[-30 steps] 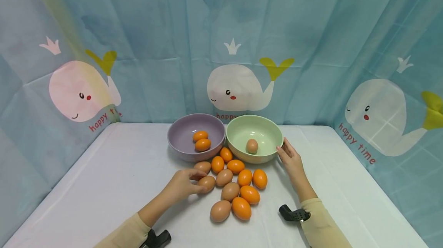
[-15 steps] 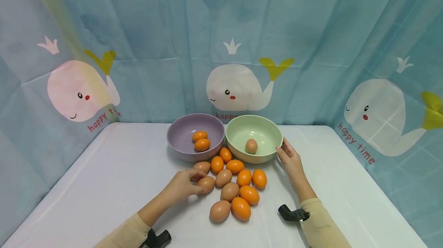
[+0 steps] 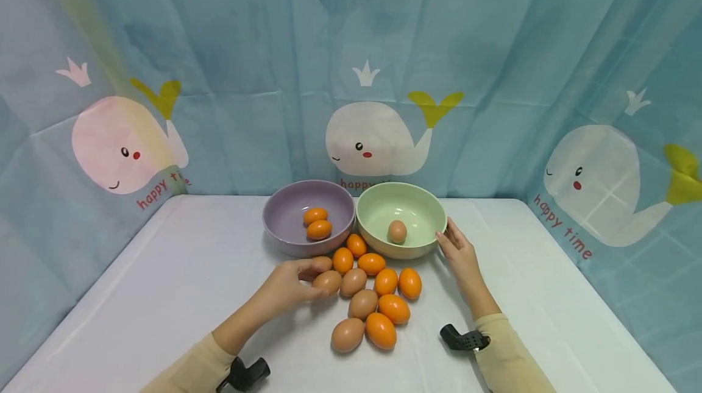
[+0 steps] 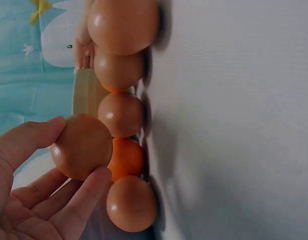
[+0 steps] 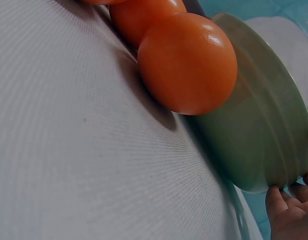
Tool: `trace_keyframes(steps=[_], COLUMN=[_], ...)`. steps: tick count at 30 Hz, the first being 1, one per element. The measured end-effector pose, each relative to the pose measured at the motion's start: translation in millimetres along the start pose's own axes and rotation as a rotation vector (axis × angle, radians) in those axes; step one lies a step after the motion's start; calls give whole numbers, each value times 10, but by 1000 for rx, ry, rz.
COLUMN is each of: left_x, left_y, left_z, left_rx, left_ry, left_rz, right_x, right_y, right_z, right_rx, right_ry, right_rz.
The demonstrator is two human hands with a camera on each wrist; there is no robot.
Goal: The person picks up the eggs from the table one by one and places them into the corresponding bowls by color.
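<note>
My left hand (image 3: pixel 287 286) pinches a brown egg (image 4: pixel 82 147) between thumb and fingers. In the left wrist view this egg is raised off the white table, in front of other brown eggs and an orange one. My right hand (image 3: pixel 460 259) rests its fingertips against the right side of the green bowl (image 3: pixel 378 248), near the rim. One brown egg (image 3: pixel 397 231) lies inside that bowl. Against its left side stands the purple bowl (image 3: pixel 282 240), with two orange eggs (image 3: pixel 319 230) in it.
Several loose orange eggs (image 3: pixel 393 309) and brown eggs (image 3: pixel 348 335) lie in a cluster in front of the bowls on the white table (image 3: pixel 208 265). A blue curtain (image 3: pixel 236 131) with whale prints hangs behind and at both sides.
My left hand has lifted the brown egg slightly from its spot among the others. The right hand stays at the green bowl, and the bowls keep their places.
</note>
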State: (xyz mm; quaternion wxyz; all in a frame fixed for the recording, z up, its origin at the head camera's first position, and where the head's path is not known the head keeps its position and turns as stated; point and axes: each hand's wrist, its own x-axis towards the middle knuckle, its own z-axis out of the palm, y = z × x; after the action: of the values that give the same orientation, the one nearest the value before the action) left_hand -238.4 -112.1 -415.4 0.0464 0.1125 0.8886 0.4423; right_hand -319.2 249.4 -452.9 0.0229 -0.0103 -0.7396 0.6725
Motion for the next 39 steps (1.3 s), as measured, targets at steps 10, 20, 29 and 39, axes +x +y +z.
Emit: trace_keyframes(steps=[10,20,29,39], left_x=[45,119,177,349], left_y=[213,362,565,833], left_z=[-105,-193,-392,-547], left_rx=[-34,-24,-25,43], left_ry=[8,-21,-96,-62], left_rz=[12,3,44,106], right_x=[10,-20,-47,-51], right_y=[10,3,-25,-18], right_z=[1,10,3,-9], right_rx=[3,-6,-20,-28], right_ry=[1,5,-15,-15], right_rz=[-1,10,3,-3])
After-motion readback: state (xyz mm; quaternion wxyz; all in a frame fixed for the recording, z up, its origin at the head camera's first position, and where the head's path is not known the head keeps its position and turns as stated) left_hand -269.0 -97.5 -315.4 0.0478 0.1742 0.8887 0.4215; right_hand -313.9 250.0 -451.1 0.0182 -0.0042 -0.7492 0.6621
